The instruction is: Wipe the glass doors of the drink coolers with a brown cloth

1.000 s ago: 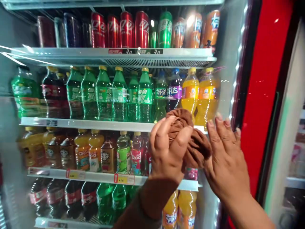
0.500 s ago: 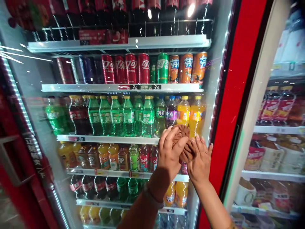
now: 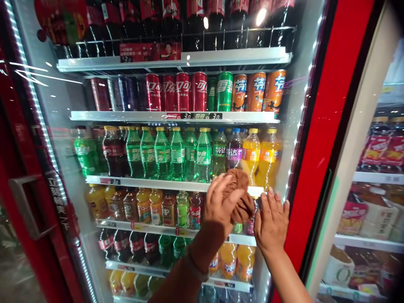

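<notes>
My left hand (image 3: 218,207), with a band round its wrist, presses a bunched brown cloth (image 3: 238,189) against the glass door (image 3: 176,188) of a drinks cooler. Its fingers curl over the cloth's left side and the thumb lies across it. To the right, my right hand (image 3: 272,221) rests flat on the glass with fingers stretched upward and nothing in it. A small gap separates this hand from the cloth. Behind the cloth, parts of the bottles and shelf edge are hidden.
Shelves inside hold red cola cans (image 3: 183,91), green soda bottles (image 3: 162,153) and orange soda bottles (image 3: 268,158). The red door frame (image 3: 328,126) stands at the right, and a metal handle (image 3: 30,206) at the far left. Another stocked cooler shelf (image 3: 375,177) is further right.
The cloth and my left hand have shifted slightly left and down across the glass. My right hand has come away from the cloth, slightly right and down. The view has shifted too.
</notes>
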Motion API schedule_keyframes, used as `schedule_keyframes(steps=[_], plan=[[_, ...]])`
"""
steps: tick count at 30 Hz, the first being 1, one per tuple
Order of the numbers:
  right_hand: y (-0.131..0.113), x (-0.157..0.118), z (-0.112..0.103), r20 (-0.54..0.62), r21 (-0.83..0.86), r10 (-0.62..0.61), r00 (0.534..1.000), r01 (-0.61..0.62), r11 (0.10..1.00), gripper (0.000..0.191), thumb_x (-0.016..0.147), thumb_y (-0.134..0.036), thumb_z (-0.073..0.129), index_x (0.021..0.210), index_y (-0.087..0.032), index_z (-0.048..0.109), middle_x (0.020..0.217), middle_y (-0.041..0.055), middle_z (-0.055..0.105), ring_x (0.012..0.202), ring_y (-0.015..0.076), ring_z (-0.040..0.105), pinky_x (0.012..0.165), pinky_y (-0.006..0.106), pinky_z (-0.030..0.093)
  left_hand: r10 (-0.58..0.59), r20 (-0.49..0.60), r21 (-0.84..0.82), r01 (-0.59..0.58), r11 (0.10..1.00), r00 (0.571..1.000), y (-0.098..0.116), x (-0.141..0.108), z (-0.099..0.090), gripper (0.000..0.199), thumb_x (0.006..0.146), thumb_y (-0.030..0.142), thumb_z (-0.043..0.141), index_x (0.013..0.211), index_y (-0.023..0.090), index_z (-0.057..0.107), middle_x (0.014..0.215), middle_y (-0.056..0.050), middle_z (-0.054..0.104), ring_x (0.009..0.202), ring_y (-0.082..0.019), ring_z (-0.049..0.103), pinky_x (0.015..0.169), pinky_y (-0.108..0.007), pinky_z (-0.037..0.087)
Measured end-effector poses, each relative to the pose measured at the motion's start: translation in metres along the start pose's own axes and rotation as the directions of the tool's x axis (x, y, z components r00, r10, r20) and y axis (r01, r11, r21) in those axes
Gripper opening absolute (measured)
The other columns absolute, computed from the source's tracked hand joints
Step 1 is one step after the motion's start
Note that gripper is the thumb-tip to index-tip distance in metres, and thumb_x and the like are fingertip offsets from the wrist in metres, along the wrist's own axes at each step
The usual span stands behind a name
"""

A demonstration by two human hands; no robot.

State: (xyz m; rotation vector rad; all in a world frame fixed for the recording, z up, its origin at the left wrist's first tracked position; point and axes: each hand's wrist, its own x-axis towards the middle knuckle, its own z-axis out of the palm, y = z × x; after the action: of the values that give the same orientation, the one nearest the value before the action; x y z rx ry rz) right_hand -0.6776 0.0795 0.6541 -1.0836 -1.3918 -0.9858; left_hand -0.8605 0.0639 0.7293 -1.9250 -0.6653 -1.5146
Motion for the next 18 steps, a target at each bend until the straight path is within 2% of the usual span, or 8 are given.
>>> schedule_keyframes(steps=[3,5,7,9,11,15,18], plan=[[-0.001,-0.002,0.002,-0.009,-0.006,0.013,1.0,-0.013,1.0,0.072,0.095,-0.016,0.052,0.162,-0.024,0.028,0.163,0.0137,0.039,0.155,0.0308,0.033,0.126,0.063,0.027,-0.149,-0.207,-0.014,0.15,0.989,0.967,-0.002,0.005,0.003,0.032,0.094,0.016,0.061,0.123,0.029,0.062,0.147,-0.008,0.051,0.142,-0.029,0.049,0.117,-0.05,0.051],[0.0,-0.006,0.003,-0.012,0.014,0.006,1.0,-0.005,1.0,0.07,0.096,-0.02,0.05,0.162,-0.023,0.028,0.163,0.0136,0.039,0.156,0.0317,0.032,0.126,0.065,0.027,-0.117,-0.238,-0.031,0.113,0.993,0.964,0.011,-0.003,0.015,0.03,0.092,0.017,0.066,0.12,0.03,0.064,0.144,-0.007,0.055,0.14,-0.027,0.052,0.112,-0.048,0.055],[0.001,-0.007,0.002,-0.015,0.077,0.009,1.0,-0.008,0.997,0.068,0.097,-0.028,0.047,0.162,-0.024,0.028,0.164,0.0133,0.038,0.156,0.0331,0.03,0.125,0.069,0.025,-0.005,-0.102,-0.097,-0.005,0.995,0.995,0.025,-0.015,0.028,0.034,0.091,0.019,0.068,0.123,0.03,0.064,0.144,-0.006,0.057,0.142,-0.025,0.051,0.112,-0.046,0.056],[-0.003,-0.001,-0.002,-0.028,0.165,0.026,0.999,-0.021,0.986,0.069,0.097,-0.033,0.048,0.162,-0.025,0.027,0.166,0.0123,0.035,0.156,0.0348,0.03,0.125,0.073,0.022,0.074,0.007,-0.16,-0.072,0.985,0.997,0.028,-0.023,0.033,0.039,0.089,0.019,0.07,0.125,0.031,0.064,0.144,-0.005,0.059,0.144,-0.024,0.048,0.114,-0.045,0.054],[-0.014,0.013,-0.006,-0.055,0.218,0.021,0.998,-0.009,0.976,0.068,0.097,-0.031,0.049,0.162,-0.027,0.028,0.167,0.0106,0.034,0.156,0.0349,0.031,0.125,0.073,0.019,0.066,-0.01,-0.174,-0.067,0.982,0.998,0.017,-0.024,0.027,0.039,0.088,0.02,0.072,0.125,0.032,0.064,0.144,-0.004,0.059,0.145,-0.025,0.047,0.114,-0.047,0.053],[-0.042,0.05,0.0,-0.025,0.204,-0.048,0.999,0.052,0.978,0.068,0.099,-0.018,0.044,0.162,-0.033,0.026,0.168,0.0053,0.031,0.158,0.0294,0.026,0.129,0.066,0.014,-0.061,-0.078,-0.147,0.049,0.988,0.995,-0.022,-0.01,-0.003,0.035,0.093,0.018,0.064,0.125,0.031,0.064,0.15,-0.007,0.053,0.148,-0.029,0.044,0.117,-0.056,0.048],[-0.056,0.064,0.013,0.011,0.134,-0.074,0.997,0.072,0.988,0.065,0.101,-0.025,0.043,0.163,-0.033,0.025,0.168,0.0057,0.032,0.158,0.0283,0.025,0.13,0.064,0.012,-0.068,-0.045,-0.164,0.06,0.985,0.997,-0.034,-0.005,-0.019,0.036,0.096,0.016,0.055,0.129,0.029,0.062,0.152,-0.009,0.048,0.151,-0.031,0.04,0.12,-0.06,0.043]])
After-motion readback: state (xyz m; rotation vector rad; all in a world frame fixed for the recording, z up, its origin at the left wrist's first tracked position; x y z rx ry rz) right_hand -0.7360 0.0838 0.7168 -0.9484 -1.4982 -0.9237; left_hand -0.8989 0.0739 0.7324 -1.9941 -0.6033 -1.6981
